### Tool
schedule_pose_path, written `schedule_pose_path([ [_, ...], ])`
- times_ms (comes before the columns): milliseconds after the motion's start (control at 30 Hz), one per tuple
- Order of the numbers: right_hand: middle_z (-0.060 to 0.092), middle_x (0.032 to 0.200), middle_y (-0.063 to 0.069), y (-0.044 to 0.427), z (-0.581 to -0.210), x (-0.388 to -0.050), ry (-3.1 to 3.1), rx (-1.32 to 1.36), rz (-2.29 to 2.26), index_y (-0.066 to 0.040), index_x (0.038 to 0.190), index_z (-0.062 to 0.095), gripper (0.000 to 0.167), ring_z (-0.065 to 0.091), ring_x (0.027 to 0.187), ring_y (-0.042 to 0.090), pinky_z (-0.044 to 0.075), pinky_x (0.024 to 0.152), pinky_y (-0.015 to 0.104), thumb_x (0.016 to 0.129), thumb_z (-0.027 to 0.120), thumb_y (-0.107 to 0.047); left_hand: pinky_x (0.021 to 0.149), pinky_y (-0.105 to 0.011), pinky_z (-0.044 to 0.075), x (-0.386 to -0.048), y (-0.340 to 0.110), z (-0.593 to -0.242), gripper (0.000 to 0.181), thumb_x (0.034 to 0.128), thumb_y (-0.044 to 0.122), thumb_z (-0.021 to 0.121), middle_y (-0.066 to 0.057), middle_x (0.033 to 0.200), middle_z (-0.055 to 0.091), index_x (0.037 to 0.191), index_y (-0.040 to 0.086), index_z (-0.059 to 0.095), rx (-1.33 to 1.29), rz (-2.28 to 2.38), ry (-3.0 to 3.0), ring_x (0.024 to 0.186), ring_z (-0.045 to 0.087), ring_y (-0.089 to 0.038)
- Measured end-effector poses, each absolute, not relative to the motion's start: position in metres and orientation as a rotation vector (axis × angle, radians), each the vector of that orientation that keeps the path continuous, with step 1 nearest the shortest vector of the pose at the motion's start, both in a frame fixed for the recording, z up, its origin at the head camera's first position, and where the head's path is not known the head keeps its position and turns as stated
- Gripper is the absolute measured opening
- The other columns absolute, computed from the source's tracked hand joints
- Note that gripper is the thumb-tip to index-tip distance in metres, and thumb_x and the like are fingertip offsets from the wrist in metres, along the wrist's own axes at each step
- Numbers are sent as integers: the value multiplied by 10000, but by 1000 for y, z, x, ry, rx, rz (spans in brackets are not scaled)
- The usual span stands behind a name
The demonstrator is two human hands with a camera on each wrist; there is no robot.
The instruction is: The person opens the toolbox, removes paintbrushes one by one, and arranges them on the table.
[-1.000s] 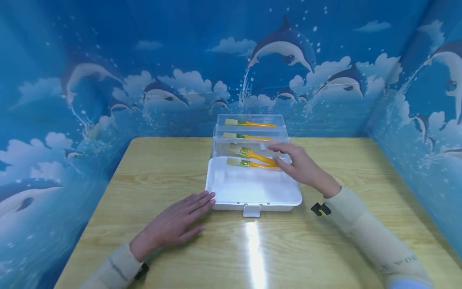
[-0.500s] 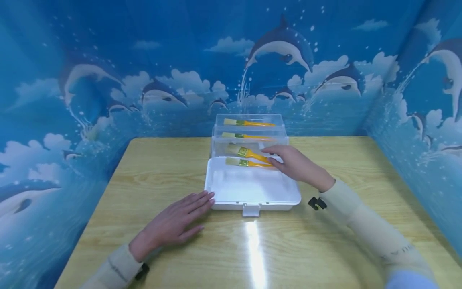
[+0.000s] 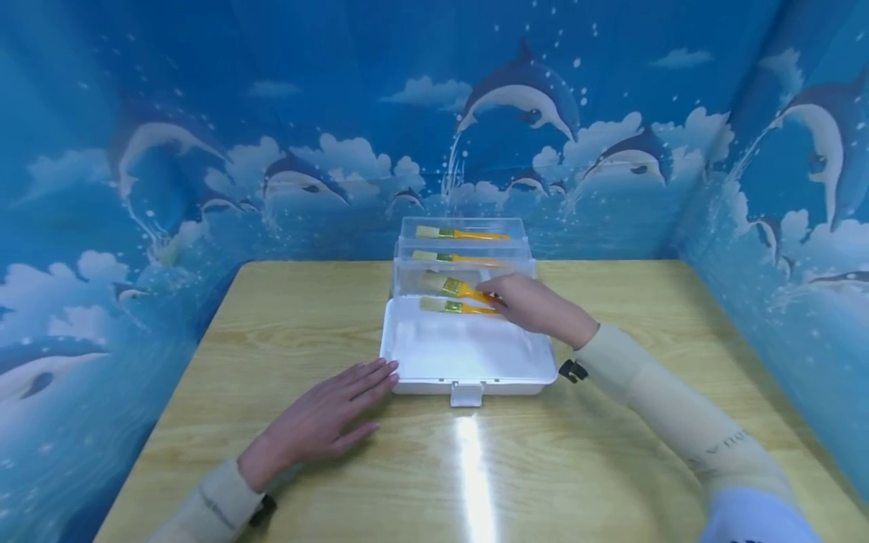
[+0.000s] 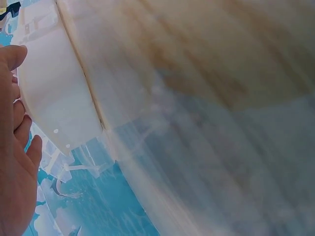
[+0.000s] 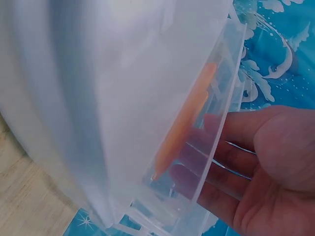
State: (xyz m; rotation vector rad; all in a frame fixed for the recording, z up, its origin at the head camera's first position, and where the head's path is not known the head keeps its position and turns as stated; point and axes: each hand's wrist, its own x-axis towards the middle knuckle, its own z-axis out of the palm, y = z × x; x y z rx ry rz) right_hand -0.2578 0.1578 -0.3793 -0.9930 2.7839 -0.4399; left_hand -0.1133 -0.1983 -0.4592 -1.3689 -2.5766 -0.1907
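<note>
My left hand (image 3: 326,418) lies with straight fingers against the front left corner of a white plastic box (image 3: 468,347), its fingertips at the rim. Behind the white lid section, clear tiered trays (image 3: 407,283) hold several flat paintbrushes with pale bristles, green-gold ferrules and orange handles. My right hand (image 3: 539,305) reaches over the right side of the box at the handles of the lowest paintbrush (image 3: 444,305) and the slanted paintbrush (image 3: 448,286) above it. In the right wrist view its loosely bent fingers (image 5: 184,179) show through the clear tray wall beside the orange handles (image 5: 182,128); no firm grip is visible.
The box stands near the back edge of a light wood-grain table (image 3: 305,317). Further tiers hold an upper paintbrush (image 3: 462,234) and a middle paintbrush (image 3: 458,259). A white latch (image 3: 467,394) hangs at the front. Blue dolphin-print cloth (image 3: 305,113) surrounds the table behind and at the sides.
My right hand has moved left and slightly down over the brush handles, its fingertips closer to them. My left hand has stayed at the box corner. The brushes look unmoved in their trays.
</note>
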Motion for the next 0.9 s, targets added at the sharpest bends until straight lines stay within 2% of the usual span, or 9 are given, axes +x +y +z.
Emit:
schedule_pose_path([
  [233,743,1133,113,154,-382,-263,2787,-1000,-387,-33,1258,704,304,700,1048,248,622,888,388,966,638,21,1238,-429,310,-111,-198,-455,725,1006,384,611,-66,1677,272,1602,104,308,-1346,-200,-2649,1531,297,-245],
  [333,743,1129,110,153,-382,-263,2788,-999,-365,-34,1258,703,307,700,1047,246,620,895,389,960,648,19,1238,-433,311,-111,-197,-456,729,1000,377,622,-67,1675,278,1601,105,312,-1347,-214,-2643,1530,299,-247],
  [667,711,1012,104,150,-380,-267,2808,-1056,-291,-22,1196,726,268,667,911,218,617,795,339,937,677,29,1232,-426,317,-113,-197,-457,706,1007,388,607,-60,1670,292,1592,103,334,-1340,-213,-2634,1523,316,-245],
  [900,704,970,112,148,-374,-269,2765,-1095,-193,1,1193,718,268,660,856,211,621,789,343,931,670,37,1245,-414,288,-112,-196,-456,695,1002,377,619,-54,1666,299,1584,106,353,-1325,-228,-2667,1521,320,-235],
])
